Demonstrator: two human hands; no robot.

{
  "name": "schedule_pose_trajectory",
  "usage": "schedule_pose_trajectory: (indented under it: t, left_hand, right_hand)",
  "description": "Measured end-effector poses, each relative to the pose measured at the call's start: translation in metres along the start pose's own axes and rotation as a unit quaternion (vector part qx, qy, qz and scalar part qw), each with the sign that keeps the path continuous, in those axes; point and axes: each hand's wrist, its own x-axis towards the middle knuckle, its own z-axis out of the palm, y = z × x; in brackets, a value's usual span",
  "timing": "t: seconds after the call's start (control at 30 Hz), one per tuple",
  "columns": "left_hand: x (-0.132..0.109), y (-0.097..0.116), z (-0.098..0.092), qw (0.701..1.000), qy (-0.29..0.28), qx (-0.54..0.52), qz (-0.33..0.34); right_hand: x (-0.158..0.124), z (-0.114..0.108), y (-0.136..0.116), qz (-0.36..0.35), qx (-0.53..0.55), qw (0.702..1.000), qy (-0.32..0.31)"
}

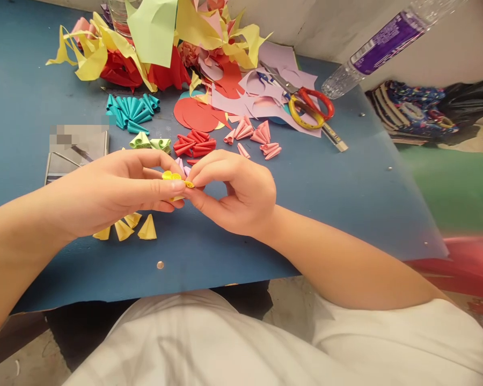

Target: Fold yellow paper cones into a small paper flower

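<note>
Between the thumb and fingers of my left hand (137, 179) is a cluster of yellow paper cones (171, 177), partly covered by the fingers. My right hand (233, 193) pinches a small rolled yellow paper cone (189, 184) against the right side of that cluster. Below my left hand, several loose pale yellow paper cones (147, 227) lie on the table. Just beyond the hands are red paper cones (195, 145), green paper cones (149, 141) and pink paper cones (261, 132). Lilac cones (181, 165) are mostly hidden behind my fingers.
Teal paper cones (132, 111) and red paper circles (199, 113) lie farther back on the blue table (326, 198). Scissors (309, 107) rest on lilac paper scraps near a plastic bottle (380, 45). Crumpled paper (116, 64) is heaped behind; a flat shiny device (78, 150) lies left.
</note>
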Motion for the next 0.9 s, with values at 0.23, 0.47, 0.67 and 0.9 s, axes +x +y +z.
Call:
schedule_pose_trajectory:
  t: [0.23,0.47,0.67,0.9]
  left_hand:
    - [0.0049,-0.0035,-0.0013,0.999,0.010,-0.037,-0.005]
    - [0.0040,-0.0043,0.0020,0.998,0.007,-0.057,0.011]
    - [0.0021,-0.0004,0.0030,0.998,0.000,-0.061,0.008]
    - [0.0070,-0.0033,0.0029,0.997,0.027,-0.069,-0.003]
  right_hand:
    - [-0.0005,-0.0043,-0.0023,-0.036,-0.070,0.996,-0.034]
    - [-0.0024,0.0022,0.0012,0.007,-0.079,0.997,-0.014]
    - [-0.0022,-0.0003,0.0018,0.011,-0.060,0.998,-0.011]
    - [-0.0033,0.0039,0.0000,-0.033,-0.075,0.997,0.005]
